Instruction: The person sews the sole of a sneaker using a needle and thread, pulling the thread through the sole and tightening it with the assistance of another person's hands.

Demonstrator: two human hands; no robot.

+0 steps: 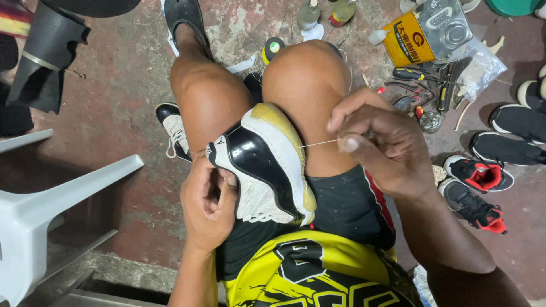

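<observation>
— What did the person have between the knees?

— A black and white sneaker [264,165], wedged on its side between the two bare knees, with its yellowed sole turned toward the right knee. It rested on the lap, above the black shorts [347,207] and the yellow and black shirt [307,273].

— And the hands?

— The left hand [206,204] was curled against the shoe's heel side, fingers folded in and pressed to the black upper. The right hand [384,145] sat just beside the right knee, thumb and forefinger pinched together on a thin pale thread [318,143]. The thread ran taut from the pinch to the edge of the sole.

— Was there a needle?

— I could not tell; if there was one, it was too small or hidden by the fingers.

— What lay around?

— On the stained reddish floor [125,102], a second black and white sneaker [173,131] lay beside the left leg. To the right were black and red shoes [478,193] in a loose group, and darker shoes [512,133] farther out. Near the top stood a yellow and silver metal can [426,34], with pliers and small tools [421,85] scattered below it, and two bottles [324,12] near the upper edge. A white plastic chair [45,210] stood at the left.
</observation>
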